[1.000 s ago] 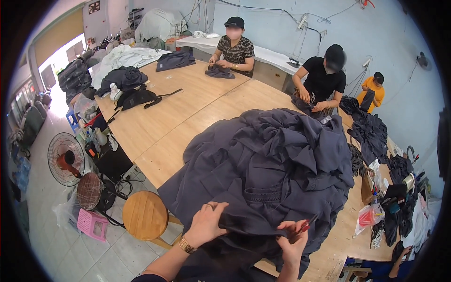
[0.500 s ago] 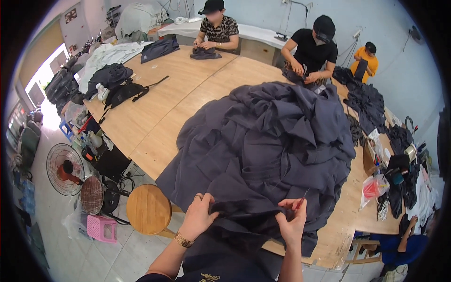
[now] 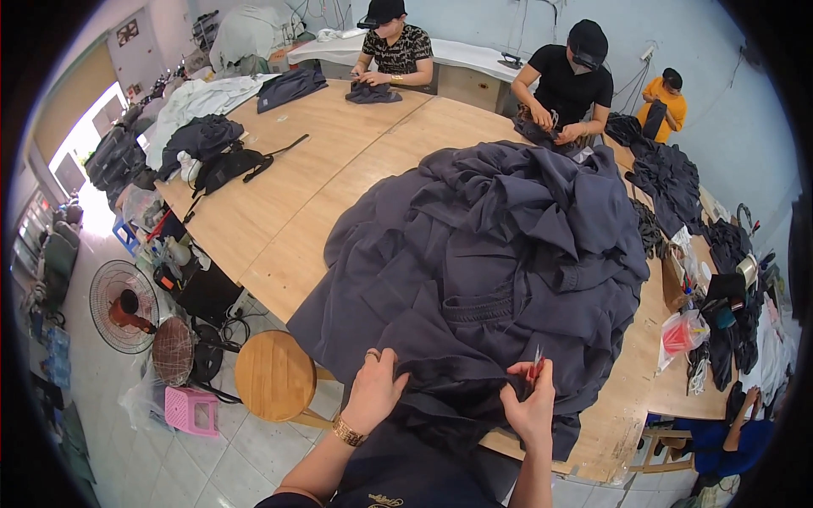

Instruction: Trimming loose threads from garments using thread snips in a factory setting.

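Observation:
A big heap of dark grey garments (image 3: 500,254) covers the near half of the wooden table (image 3: 288,212). My left hand (image 3: 374,391) pinches a fold of the grey cloth at the heap's near edge. My right hand (image 3: 529,405) grips the same cloth a little to the right and holds small red-handled thread snips (image 3: 536,366), tips pointing up. The stretch of cloth between my hands is pulled taut.
Three other people sit along the far side, handling dark garments. A round wooden stool (image 3: 273,375) stands left of me, with a pink stool (image 3: 190,411) and floor fans (image 3: 123,305) beyond. Black bags (image 3: 212,152) lie on the table's left part. Clothes and bags crowd the right edge.
My view has tilted down and nearer to the heap. Both hands have stayed on the cloth edge, drawing slightly further apart.

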Tool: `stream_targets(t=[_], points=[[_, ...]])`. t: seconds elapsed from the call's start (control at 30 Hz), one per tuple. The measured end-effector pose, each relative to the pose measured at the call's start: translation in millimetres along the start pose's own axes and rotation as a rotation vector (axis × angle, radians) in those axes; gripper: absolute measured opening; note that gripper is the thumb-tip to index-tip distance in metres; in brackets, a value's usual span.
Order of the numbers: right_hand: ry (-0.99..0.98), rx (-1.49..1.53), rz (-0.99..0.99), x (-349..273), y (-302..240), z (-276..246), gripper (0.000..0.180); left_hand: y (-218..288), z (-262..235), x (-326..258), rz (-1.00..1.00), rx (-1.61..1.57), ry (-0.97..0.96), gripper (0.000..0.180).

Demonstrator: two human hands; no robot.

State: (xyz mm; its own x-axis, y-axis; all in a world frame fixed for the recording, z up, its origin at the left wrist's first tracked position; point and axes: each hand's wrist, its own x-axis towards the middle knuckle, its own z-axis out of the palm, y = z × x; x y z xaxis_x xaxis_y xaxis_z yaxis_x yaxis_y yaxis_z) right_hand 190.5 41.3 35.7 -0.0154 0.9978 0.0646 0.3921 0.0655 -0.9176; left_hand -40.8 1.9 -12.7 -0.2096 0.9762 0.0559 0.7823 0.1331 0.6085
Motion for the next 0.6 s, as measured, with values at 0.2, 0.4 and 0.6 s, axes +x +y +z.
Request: stream_targets(t=[0.2,0.4,0.6], points=[[-0.012,-0.033,-0.015,0,-1,1,0.026,4,0,-3,-0.019,0.044,-0.004,0.032],[-0.062,-0.092,-0.052,2,6,0,0.026,5,8,-5,0.002,0.152,0.049,0.031],[-0.138,-0.042,-0.010,1,5,1,0.027,-4,18,-11,0.007,0.089,0.023,0.032]])
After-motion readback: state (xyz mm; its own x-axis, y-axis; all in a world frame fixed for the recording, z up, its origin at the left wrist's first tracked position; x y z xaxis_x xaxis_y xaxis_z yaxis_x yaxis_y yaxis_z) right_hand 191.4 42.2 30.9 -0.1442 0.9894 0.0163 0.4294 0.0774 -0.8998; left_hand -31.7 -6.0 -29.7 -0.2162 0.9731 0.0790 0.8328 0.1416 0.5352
